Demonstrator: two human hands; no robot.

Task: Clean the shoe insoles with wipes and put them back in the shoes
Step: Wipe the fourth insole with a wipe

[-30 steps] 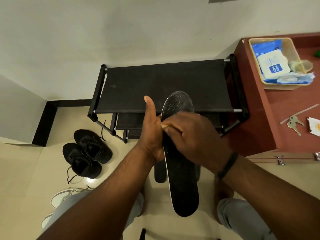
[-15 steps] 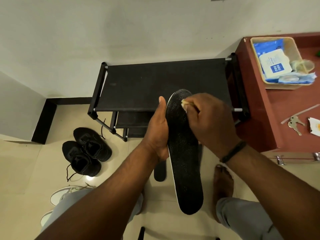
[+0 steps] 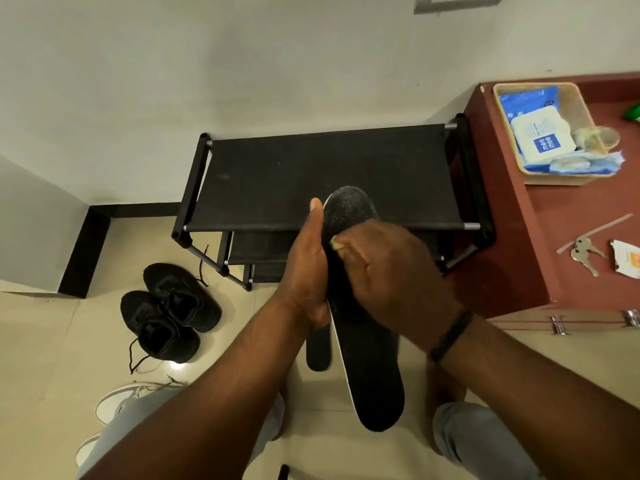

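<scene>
L hand [image 3: 308, 275] grips 1 black insole [image 3: 367, 358] along its left edge, thumb straight up the side, insole held in the air just in front of the black shoe rack [image 3: 325, 174], toe end over the rack's front rail. R hand [image 3: 384, 271] lies across the insole's upper half, fingers curled around a wipe [image 3: 335, 241]; only a small pale corner of it shows at the fingertips, pressed on the insole. R wrist has 1 black band [image 3: 450, 336].

2nd black insole [image 3: 318, 351] on the floor below the rack, partly hidden behind the held one. 2 black shoes [image 3: 173, 306] on the floor left of the rack, side by side, touching, laces loose. 2 white shoes [image 3: 114, 407] nearer the person, left of rack, mostly hidden by a trouser leg.

Right of the rack, touching it: red-brown cabinet [image 3: 512, 265]. On it 1 tan tray [image 3: 581, 102] with a blue wipes pack [image 3: 540, 140], white lid; 2 keys [image 3: 583, 252] on the top, well apart from the tray; 1 torn packet [image 3: 627, 259] just beside the keys.
</scene>
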